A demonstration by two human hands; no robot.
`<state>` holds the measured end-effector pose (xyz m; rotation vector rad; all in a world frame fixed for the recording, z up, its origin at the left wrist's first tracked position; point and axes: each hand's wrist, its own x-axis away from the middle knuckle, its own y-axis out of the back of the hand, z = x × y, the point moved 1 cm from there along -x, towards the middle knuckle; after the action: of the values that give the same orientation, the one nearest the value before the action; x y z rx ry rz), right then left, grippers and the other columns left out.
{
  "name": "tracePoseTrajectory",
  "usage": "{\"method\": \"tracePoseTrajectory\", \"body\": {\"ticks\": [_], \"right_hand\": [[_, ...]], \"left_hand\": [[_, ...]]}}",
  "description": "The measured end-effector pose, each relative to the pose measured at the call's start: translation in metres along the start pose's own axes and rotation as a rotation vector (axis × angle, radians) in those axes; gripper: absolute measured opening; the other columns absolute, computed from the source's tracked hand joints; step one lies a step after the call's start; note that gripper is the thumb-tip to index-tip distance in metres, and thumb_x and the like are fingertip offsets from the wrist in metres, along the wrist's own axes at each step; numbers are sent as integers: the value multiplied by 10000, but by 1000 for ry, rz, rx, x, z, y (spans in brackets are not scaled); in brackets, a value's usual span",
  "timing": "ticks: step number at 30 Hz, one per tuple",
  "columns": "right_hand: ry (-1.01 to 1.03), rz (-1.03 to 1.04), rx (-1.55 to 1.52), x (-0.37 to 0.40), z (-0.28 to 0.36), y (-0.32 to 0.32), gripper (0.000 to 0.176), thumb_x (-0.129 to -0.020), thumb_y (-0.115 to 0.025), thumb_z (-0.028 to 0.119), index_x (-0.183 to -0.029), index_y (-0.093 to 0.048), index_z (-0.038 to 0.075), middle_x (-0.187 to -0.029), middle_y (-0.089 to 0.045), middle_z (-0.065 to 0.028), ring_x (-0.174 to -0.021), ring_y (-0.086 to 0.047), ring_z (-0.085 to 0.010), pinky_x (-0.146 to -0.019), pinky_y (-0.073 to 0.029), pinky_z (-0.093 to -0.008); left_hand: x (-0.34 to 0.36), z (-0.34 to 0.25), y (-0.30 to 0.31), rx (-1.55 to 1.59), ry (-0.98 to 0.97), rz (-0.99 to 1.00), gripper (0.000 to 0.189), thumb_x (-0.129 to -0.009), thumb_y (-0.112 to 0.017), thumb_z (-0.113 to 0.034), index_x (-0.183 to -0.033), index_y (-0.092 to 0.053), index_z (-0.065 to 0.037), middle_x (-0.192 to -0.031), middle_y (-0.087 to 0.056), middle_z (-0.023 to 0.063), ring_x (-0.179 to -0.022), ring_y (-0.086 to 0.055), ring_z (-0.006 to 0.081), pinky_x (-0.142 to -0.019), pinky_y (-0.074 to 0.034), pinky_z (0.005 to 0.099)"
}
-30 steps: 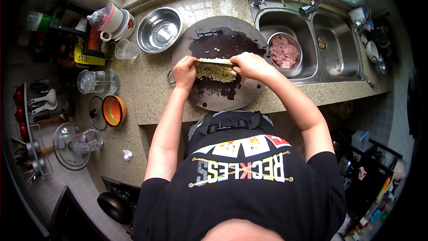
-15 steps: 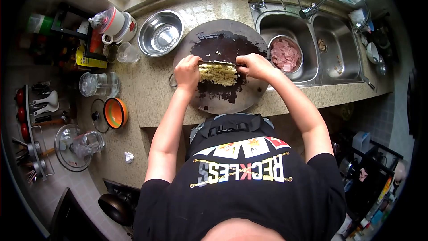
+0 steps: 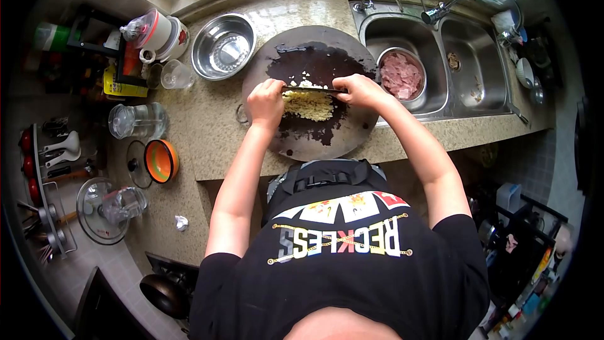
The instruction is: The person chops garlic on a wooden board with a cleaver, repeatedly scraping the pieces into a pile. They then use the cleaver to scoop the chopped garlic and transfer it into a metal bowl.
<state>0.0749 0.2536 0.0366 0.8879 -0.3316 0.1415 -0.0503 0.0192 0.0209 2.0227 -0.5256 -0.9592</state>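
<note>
My right hand point(image 3: 360, 90) is closed round the handle of a kitchen knife point(image 3: 311, 89), whose blade shows almost edge-on. At the other end of the blade, my left hand point(image 3: 267, 102) pinches the tip. The knife lies across a heap of finely chopped pale yellow bits point(image 3: 308, 108). Most of the heap is on my side of the blade, and some crumbs lie on the far side. Beneath is a round dark chopping board point(image 3: 333, 141), wet in its middle.
Left of the board stands a steel bowl point(image 3: 224, 47). To the right, a pot of raw pink meat point(image 3: 401, 75) sits in the double sink point(image 3: 444, 110). A glass jug point(image 3: 139, 119), an orange bowl point(image 3: 162, 160) and a crumpled tissue point(image 3: 181, 222) are on the left counter.
The knife has shifted slightly toward me into the heap, with both hands still on it. More chopped bits now show on the blade's far side.
</note>
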Motion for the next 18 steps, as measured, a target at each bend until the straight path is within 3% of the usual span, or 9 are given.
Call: {"method": "tracePoseTrajectory", "body": {"ticks": [9,12,18], "right_hand": [[12,-7,222,12,52,14,191,-863,-651,218,-998,-677,86,-923,-701,-160,-919,-676,-364,-797,-538,-483],[-31,-26,115,14,34,-6,238,-857,-665,209,-1067,-649,99,-930,-699,-170,-938,-667,-380,-817,-525,-487],[-14,-58,0,16,12,-13,251,-842,-690,215,-1058,-639,98,-935,-694,-171,-944,-663,-373,-808,-516,-483]], "left_hand": [[17,21,-5,232,181,-29,185,-772,-584,24,-827,-693,-115,-848,-706,56,-818,-684,270,-717,-538,366],[16,14,-2,178,103,-18,177,-766,-593,19,-823,-687,-120,-847,-700,43,-812,-680,265,-708,-537,366],[12,-4,9,24,-20,-44,158,-755,-602,12,-811,-672,-119,-848,-685,24,-807,-670,252,-693,-534,360]]}}
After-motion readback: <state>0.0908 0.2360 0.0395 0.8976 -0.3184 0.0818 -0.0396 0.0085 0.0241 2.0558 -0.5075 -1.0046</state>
